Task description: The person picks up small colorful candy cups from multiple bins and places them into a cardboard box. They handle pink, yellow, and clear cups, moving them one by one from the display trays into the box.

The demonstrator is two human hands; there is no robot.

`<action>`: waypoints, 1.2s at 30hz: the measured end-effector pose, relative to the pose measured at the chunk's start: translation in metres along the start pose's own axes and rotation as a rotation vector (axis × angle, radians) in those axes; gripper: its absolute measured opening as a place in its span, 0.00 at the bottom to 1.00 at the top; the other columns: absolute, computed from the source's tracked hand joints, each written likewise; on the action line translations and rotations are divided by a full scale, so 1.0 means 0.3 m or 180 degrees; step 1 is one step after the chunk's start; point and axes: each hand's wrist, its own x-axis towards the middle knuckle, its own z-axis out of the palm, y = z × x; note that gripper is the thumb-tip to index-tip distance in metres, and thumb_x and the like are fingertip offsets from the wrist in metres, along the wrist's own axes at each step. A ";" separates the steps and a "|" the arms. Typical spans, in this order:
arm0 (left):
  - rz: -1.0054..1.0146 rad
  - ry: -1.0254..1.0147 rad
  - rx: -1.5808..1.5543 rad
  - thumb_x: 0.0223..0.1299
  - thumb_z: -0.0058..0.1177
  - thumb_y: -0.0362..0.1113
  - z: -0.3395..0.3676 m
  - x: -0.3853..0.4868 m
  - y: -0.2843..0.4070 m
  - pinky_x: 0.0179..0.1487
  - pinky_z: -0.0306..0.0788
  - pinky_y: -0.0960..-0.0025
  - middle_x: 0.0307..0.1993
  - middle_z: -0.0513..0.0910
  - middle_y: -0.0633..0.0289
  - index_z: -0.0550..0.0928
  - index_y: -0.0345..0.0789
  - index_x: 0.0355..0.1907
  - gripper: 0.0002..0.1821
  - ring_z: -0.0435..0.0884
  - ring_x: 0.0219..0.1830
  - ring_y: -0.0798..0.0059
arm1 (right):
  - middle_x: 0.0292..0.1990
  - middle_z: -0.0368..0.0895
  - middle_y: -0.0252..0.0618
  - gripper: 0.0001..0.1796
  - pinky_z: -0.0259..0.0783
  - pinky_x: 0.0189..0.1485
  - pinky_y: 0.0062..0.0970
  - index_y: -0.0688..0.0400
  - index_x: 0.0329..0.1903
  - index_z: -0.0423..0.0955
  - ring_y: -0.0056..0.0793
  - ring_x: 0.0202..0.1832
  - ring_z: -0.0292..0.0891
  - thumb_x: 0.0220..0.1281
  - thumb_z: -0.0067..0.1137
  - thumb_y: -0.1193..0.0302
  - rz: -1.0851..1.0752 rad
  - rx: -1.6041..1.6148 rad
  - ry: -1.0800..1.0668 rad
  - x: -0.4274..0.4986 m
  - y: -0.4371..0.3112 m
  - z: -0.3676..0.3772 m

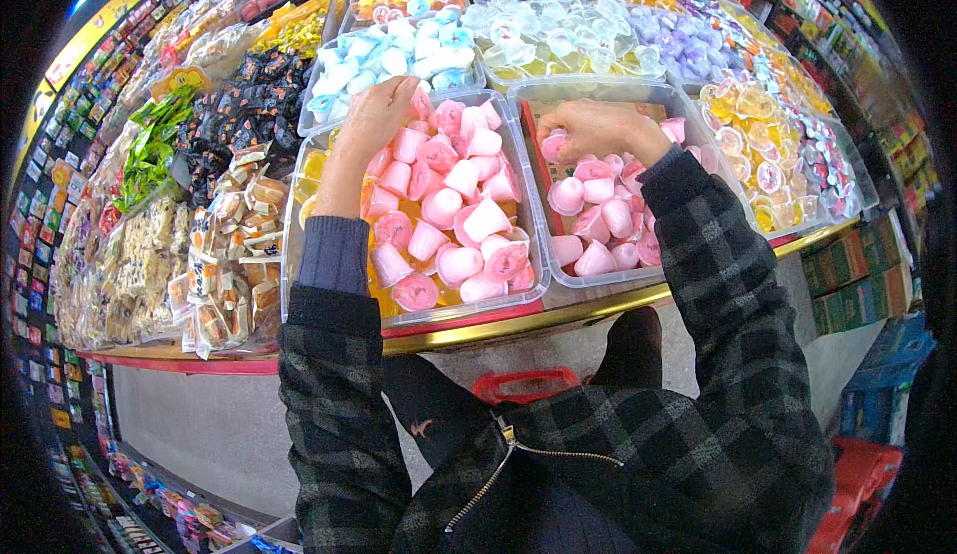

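Note:
Pink jelly cups [441, 208] are heaped over yellow ones in a clear plastic bin [543, 285] before me. At that bin's back left is my left hand [385, 113], its fingertips at a pink cup; whether it grips the cup cannot be told. My right hand [598, 131] is inside the neighbouring clear bin [613, 279], with its fingers closed around a pink jelly cup [555, 146]. Below that hand lie more pink cups [617, 217], and a brown cardboard piece [535, 116] shows behind them.
Behind are bins of blue-white cups [396, 53], clear cups [561, 30] and purple cups [680, 42]. Orange-yellow cups [755, 150] stand at the right. Wrapped snacks [247, 210] and black packets [254, 98] lie left. A gold-trimmed counter edge [598, 309] runs in front of me.

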 end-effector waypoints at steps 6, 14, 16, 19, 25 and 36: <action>0.0081 0.0611 0.0170 0.71 0.47 0.51 -0.002 0.023 -0.031 0.52 0.74 0.54 0.43 0.85 0.44 0.84 0.35 0.50 0.23 0.82 0.48 0.44 | 0.44 0.84 0.45 0.22 0.75 0.52 0.36 0.56 0.53 0.77 0.42 0.47 0.81 0.58 0.65 0.62 -0.0339 0.0505 0.2566 0.033 -0.088 -0.052; -0.0063 0.0303 0.0167 0.70 0.47 0.52 -0.024 -0.006 -0.002 0.50 0.74 0.52 0.40 0.85 0.43 0.85 0.35 0.47 0.22 0.83 0.46 0.44 | 0.53 0.81 0.51 0.22 0.72 0.60 0.37 0.55 0.59 0.75 0.44 0.59 0.77 0.71 0.52 0.56 -0.0881 0.0723 0.2173 0.099 -0.182 0.010; -0.0106 0.0234 0.0195 0.70 0.48 0.52 -0.027 -0.009 0.008 0.50 0.74 0.52 0.40 0.85 0.43 0.85 0.35 0.46 0.22 0.83 0.45 0.44 | 0.54 0.81 0.51 0.23 0.71 0.61 0.39 0.55 0.59 0.76 0.45 0.59 0.77 0.70 0.51 0.54 -0.0040 0.0702 0.2109 0.032 -0.078 -0.072; -0.0210 0.0014 0.0266 0.70 0.48 0.52 -0.002 0.000 0.030 0.50 0.74 0.53 0.40 0.85 0.42 0.85 0.34 0.46 0.23 0.83 0.45 0.43 | 0.52 0.83 0.48 0.24 0.73 0.58 0.40 0.53 0.58 0.77 0.45 0.55 0.80 0.61 0.61 0.59 0.1141 -0.0807 0.1610 -0.057 0.203 -0.085; -0.0180 0.0010 0.0216 0.69 0.49 0.52 -0.009 -0.008 -0.005 0.50 0.74 0.53 0.39 0.85 0.42 0.85 0.34 0.46 0.23 0.83 0.44 0.44 | 0.46 0.84 0.47 0.29 0.76 0.49 0.41 0.53 0.51 0.79 0.46 0.51 0.81 0.40 0.72 0.70 0.1496 -0.0590 0.1148 -0.135 0.334 -0.011; -0.0114 0.0233 0.0254 0.69 0.48 0.52 -0.004 0.000 -0.007 0.50 0.74 0.52 0.39 0.84 0.41 0.85 0.34 0.45 0.22 0.83 0.45 0.43 | 0.39 0.84 0.34 0.14 0.75 0.45 0.25 0.57 0.42 0.79 0.24 0.41 0.79 0.58 0.66 0.63 -0.0264 0.1173 0.1668 -0.015 -0.017 -0.110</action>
